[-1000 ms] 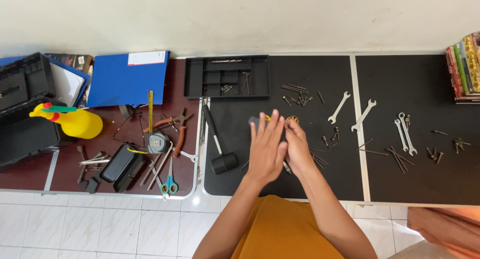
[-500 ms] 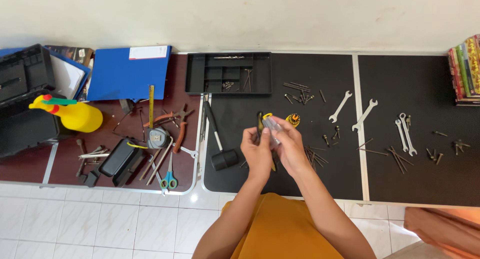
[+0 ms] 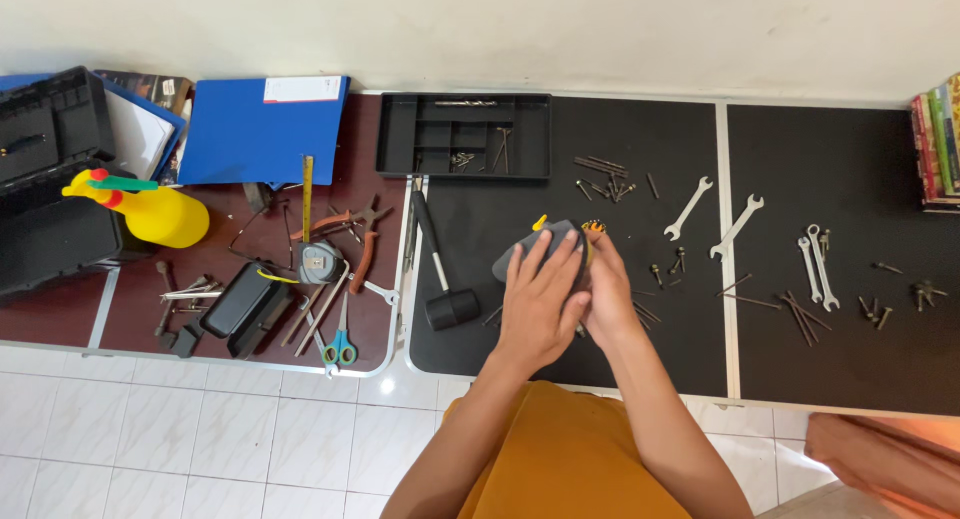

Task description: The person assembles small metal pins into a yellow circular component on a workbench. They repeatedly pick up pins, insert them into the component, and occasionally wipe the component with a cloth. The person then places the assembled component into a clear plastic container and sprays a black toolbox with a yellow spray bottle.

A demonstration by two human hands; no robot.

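Observation:
Both of my hands meet over the black mat point(image 3: 640, 369), in front of my body. My left hand point(image 3: 533, 301) wraps over a dark grey object point(image 3: 548, 239) with small yellow and orange parts at its far end. Against the object's right side presses my right hand point(image 3: 606, 297), fingers curled. Most of the object is hidden by my fingers, so I cannot tell what tool it is. A black rubber mallet point(image 3: 448, 301) lies just left of my left hand. Loose nails and screws point(image 3: 665, 271) are scattered to the right of my right hand.
A black divided tray point(image 3: 465, 134) sits at the back. Two silver wrenches point(image 3: 712, 215) and smaller ones point(image 3: 815, 259) lie to the right. On the left are a blue folder point(image 3: 265, 129), yellow spray bottle point(image 3: 150, 214), tape measure point(image 3: 318, 262), scissors point(image 3: 340, 339) and black toolbox point(image 3: 50, 179).
My hands went from lying open and flat over the mat to closing around the grey object and holding it up between them.

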